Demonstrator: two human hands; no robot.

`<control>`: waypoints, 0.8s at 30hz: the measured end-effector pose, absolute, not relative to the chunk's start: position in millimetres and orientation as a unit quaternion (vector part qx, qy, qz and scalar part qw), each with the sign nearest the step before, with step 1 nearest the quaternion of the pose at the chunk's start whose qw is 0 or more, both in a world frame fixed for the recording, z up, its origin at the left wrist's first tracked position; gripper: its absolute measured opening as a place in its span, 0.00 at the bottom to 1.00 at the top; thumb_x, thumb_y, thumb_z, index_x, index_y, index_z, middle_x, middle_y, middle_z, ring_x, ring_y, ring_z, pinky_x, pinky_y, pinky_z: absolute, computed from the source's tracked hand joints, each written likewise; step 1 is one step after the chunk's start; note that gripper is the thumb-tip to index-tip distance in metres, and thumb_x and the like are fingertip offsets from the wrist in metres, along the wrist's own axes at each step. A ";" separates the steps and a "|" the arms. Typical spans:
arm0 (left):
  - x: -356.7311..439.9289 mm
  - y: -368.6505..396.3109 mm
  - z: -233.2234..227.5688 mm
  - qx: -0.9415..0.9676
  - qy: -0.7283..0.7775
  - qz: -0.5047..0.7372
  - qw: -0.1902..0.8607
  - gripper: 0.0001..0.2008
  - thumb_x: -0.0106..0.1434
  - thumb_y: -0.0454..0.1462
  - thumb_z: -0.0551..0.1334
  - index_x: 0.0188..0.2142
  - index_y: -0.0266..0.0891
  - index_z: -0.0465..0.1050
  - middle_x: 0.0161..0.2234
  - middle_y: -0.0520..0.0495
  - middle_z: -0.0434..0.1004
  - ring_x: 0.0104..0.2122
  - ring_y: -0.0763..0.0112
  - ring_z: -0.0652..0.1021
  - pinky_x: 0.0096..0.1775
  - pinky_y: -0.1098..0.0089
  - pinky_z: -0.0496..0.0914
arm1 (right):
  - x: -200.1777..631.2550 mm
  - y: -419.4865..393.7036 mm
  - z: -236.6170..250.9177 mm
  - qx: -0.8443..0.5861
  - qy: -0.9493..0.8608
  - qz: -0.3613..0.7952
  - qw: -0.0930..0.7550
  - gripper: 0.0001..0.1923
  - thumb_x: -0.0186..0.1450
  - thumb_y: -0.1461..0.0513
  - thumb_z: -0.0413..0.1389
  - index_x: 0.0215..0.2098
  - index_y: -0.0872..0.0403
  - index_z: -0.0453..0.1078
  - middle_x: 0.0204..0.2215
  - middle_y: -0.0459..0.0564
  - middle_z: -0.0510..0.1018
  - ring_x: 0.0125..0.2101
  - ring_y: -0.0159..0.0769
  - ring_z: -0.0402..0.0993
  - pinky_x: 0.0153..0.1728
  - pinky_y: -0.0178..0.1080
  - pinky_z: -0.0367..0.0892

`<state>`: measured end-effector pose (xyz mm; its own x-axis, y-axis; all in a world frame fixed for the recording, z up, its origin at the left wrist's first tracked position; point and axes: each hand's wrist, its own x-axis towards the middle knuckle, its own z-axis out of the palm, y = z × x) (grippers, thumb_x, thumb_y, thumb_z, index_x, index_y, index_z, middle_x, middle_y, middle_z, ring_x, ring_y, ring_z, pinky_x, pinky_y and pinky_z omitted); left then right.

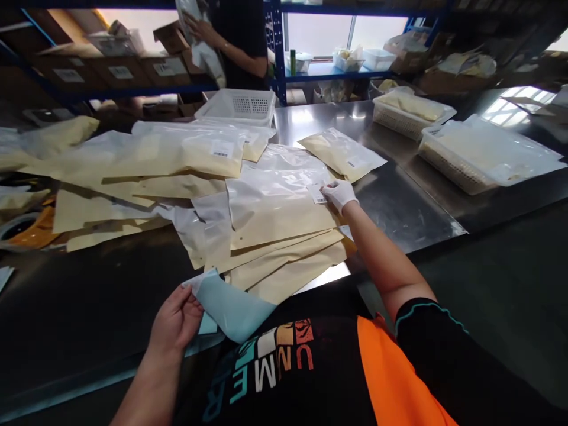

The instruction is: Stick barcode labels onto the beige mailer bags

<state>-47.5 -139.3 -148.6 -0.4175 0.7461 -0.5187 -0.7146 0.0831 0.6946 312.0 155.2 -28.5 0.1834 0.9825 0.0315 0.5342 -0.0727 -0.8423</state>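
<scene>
My left hand (pixel 180 316), bare, pinches the corner of a light-blue label backing sheet (pixel 235 307) that curls in front of my shirt. My right hand (pixel 339 194) wears a white glove. Its fingers are closed at the edge of a white barcode label (pixel 317 193), on the right side of the top clear-fronted bag (pixel 279 207). Whether the label is fully stuck down I cannot tell. Under that bag lie several more bags with cream-coloured lower parts, fanned toward me. Another labelled bag (pixel 344 154) lies just beyond my right hand.
A heap of similar bags (pixel 177 151) covers the table's left side, with an orange tape roll (pixel 38 228) at its edge. White baskets (pixel 242 105) stand at the back and right (pixel 399 121). Across the table a person (pixel 239 44) holds a plastic bag before shelves of cartons.
</scene>
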 end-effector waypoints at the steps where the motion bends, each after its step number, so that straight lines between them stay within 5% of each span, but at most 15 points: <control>1: -47.3 -139.2 -148.7 0.016 0.500 0.677 0.540 0.07 0.48 0.32 0.72 0.28 0.38 0.77 0.25 0.51 0.79 0.22 0.73 0.76 0.26 0.76 0.76 | 312.5 155.6 -30.2 -0.683 -0.581 0.269 0.352 0.10 0.59 0.61 0.66 0.27 0.54 0.69 0.25 0.46 0.76 0.29 0.35 0.73 0.32 0.35 0.69; 4: -47.6 -138.9 -149.9 0.022 0.501 0.679 0.536 0.07 0.49 0.32 0.72 0.28 0.39 0.77 0.26 0.51 0.80 0.23 0.72 0.78 0.28 0.76 0.77 | 313.7 151.1 -29.1 -0.708 -0.639 0.173 0.247 0.09 0.63 0.57 0.65 0.33 0.55 0.76 0.33 0.53 0.83 0.37 0.42 0.79 0.41 0.38 0.72; 8: -48.7 -138.9 -153.0 0.008 0.502 0.682 0.532 0.09 0.47 0.32 0.73 0.28 0.38 0.75 0.25 0.52 0.80 0.23 0.73 0.78 0.29 0.78 0.77 | 311.1 135.3 -17.6 -0.719 -0.674 0.048 0.160 0.21 0.71 0.51 0.59 0.51 0.58 0.80 0.48 0.63 0.84 0.52 0.54 0.79 0.54 0.47 0.73; 11: -49.7 -139.3 -155.5 0.003 0.499 0.679 0.538 0.10 0.47 0.32 0.73 0.31 0.37 0.77 0.28 0.51 0.83 0.25 0.73 0.80 0.32 0.77 0.79 | 306.3 125.6 -12.0 -0.648 -0.745 -0.024 0.154 0.30 0.76 0.52 0.50 0.66 0.63 0.72 0.63 0.70 0.75 0.65 0.60 0.70 0.65 0.54 0.66; 14: -51.0 -139.4 -158.7 0.010 0.496 0.677 0.543 0.09 0.51 0.32 0.72 0.34 0.36 0.79 0.31 0.49 0.85 0.26 0.72 0.81 0.34 0.76 0.80 | 301.4 122.8 -16.3 -0.547 -0.832 -0.011 0.095 0.38 0.78 0.50 0.46 0.77 0.66 0.57 0.77 0.69 0.55 0.77 0.59 0.49 0.76 0.57 0.47; 16: -51.9 -139.5 -160.5 0.008 0.498 0.679 0.540 0.08 0.52 0.31 0.70 0.34 0.36 0.79 0.31 0.49 0.85 0.26 0.73 0.81 0.34 0.76 0.80 | 298.7 122.9 -24.0 -0.532 -0.845 0.036 0.048 0.44 0.78 0.46 0.46 0.80 0.68 0.49 0.80 0.67 0.45 0.80 0.58 0.39 0.78 0.55 0.39; 19: -52.7 -140.1 -160.4 0.005 0.499 0.677 0.540 0.07 0.54 0.31 0.70 0.34 0.36 0.79 0.29 0.50 0.84 0.27 0.72 0.82 0.35 0.77 0.80 | 295.7 122.6 -37.6 -0.536 -0.838 0.104 0.017 0.48 0.77 0.42 0.43 0.81 0.68 0.44 0.80 0.67 0.43 0.80 0.56 0.36 0.78 0.52 0.37; 24: -51.9 -139.7 -153.9 -0.010 0.496 0.671 0.551 0.07 0.51 0.29 0.69 0.32 0.35 0.80 0.28 0.49 0.84 0.27 0.73 0.82 0.35 0.77 0.80 | 296.1 125.6 -51.7 -0.526 -0.833 0.168 0.042 0.41 0.77 0.44 0.46 0.79 0.59 0.57 0.79 0.63 0.53 0.79 0.56 0.46 0.78 0.57 0.36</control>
